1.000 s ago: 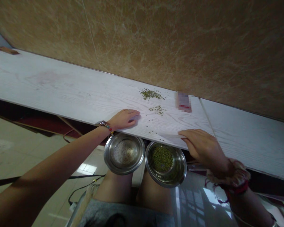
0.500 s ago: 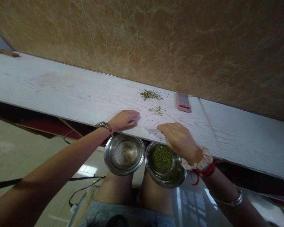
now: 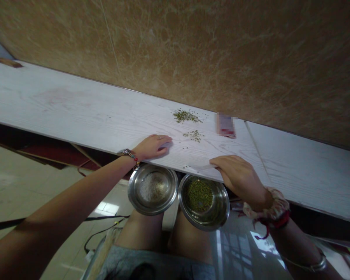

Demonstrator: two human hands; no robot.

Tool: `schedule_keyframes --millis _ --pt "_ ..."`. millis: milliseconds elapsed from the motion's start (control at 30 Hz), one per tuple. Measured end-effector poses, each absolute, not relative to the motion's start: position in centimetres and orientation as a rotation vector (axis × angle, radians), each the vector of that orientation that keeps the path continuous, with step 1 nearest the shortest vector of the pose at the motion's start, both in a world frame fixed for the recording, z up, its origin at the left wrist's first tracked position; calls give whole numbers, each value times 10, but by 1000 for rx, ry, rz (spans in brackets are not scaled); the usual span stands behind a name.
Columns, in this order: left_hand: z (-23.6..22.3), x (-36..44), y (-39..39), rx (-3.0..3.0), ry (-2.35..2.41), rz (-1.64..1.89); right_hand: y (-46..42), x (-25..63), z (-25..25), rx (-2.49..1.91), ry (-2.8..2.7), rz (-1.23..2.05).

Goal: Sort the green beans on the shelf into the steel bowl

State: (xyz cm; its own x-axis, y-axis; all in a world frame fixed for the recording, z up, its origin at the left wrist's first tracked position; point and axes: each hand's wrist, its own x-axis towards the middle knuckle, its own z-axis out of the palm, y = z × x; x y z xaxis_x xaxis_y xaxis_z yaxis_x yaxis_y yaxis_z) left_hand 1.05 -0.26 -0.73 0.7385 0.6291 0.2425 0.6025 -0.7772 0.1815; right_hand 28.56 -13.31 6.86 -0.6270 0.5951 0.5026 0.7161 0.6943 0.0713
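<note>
My left hand [image 3: 153, 146] lies flat on the white table [image 3: 76, 112] near its front edge, fingers stretched out, a ring on one finger and a beaded band at the wrist. My right hand [image 3: 239, 175] rests palm down at the table's front edge, fingers bent and pressed together on a thin pale thing [image 3: 202, 166] that I cannot make out. Below the edge, on my lap, stand two steel bowls: the left bowl [image 3: 152, 189] holds pale grains, the right bowl [image 3: 204, 196] holds green beans. Two small heaps of green beans [image 3: 186, 115] [image 3: 194, 135] lie on the table beyond my hands.
A pink phone [image 3: 226, 125] lies on the table by the brown marbled wall [image 3: 221, 50]. A seam [image 3: 256, 146] crosses the tabletop right of the phone. Tiled floor and a black cable [image 3: 102, 219] show at lower left.
My right hand swept left along the table's edge to above the bean bowl, then drew back to the right. My left hand has stayed where it was.
</note>
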Motion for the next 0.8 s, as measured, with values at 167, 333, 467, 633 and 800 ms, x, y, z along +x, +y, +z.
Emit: schedule_keyframes --millis 167,333,467,633,800 --pt "-8 10 -2 2854 1011 449 -130 276 63 -1032 -2391 -258" --pt "-5 11 -3 2851 1027 432 -125 273 62 -962 -2447 -201" --pt "-5 11 -3 2847 1025 432 -128 285 68 -944 -2488 -166" --pt "-6 11 -3 2859 1017 438 -139 299 78 -955 -2541 -144" --pt "-6 11 -3 2861 1026 417 -146 307 83 -1039 -2550 -176"
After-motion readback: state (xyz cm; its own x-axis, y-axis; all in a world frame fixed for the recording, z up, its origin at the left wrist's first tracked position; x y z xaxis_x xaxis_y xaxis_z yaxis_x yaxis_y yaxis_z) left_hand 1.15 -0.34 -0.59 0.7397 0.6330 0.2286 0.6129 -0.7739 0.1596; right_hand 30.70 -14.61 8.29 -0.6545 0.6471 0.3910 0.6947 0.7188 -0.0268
